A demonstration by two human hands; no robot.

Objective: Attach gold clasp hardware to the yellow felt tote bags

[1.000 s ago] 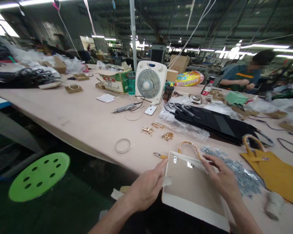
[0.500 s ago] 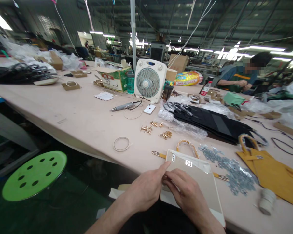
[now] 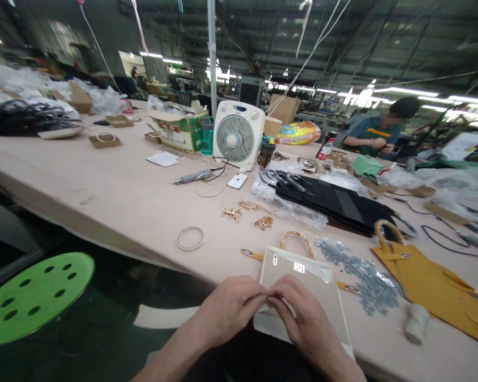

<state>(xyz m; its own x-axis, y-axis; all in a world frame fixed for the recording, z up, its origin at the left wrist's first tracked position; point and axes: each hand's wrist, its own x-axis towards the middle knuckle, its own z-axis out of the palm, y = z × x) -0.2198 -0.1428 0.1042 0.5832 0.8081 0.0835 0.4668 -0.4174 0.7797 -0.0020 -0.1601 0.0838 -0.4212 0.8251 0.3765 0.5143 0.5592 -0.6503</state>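
My left hand point(image 3: 233, 302) and my right hand point(image 3: 300, 313) meet fingertip to fingertip in a pinch over the near left part of a beige panel point(image 3: 322, 289). Whatever lies between the fingers is too small or hidden to make out. The panel rests at the table's front edge and has white-backed cutouts near its far edge. A mustard bag handle point(image 3: 297, 234) sticks out beyond it. A mustard strap with a metal plate point(image 3: 252, 254) pokes out on the left, and another strap point(image 3: 348, 287) on the right.
Silver metal plates point(image 3: 362, 276) lie heaped right of the panel, with a mustard bag point(image 3: 426, 281) and a greyish cylinder point(image 3: 416, 323) beyond. Gold fittings point(image 3: 264, 223), an electric screwdriver point(image 3: 193, 176), a phone point(image 3: 237, 181), a fan point(image 3: 238, 135) and black bags point(image 3: 338, 201) lie farther back. A green stool point(image 3: 40, 294) stands left.
My left index finger, stretched out over the panel before, is now drawn in to a pinch against the right fingertips. The camera view has shifted slightly right.
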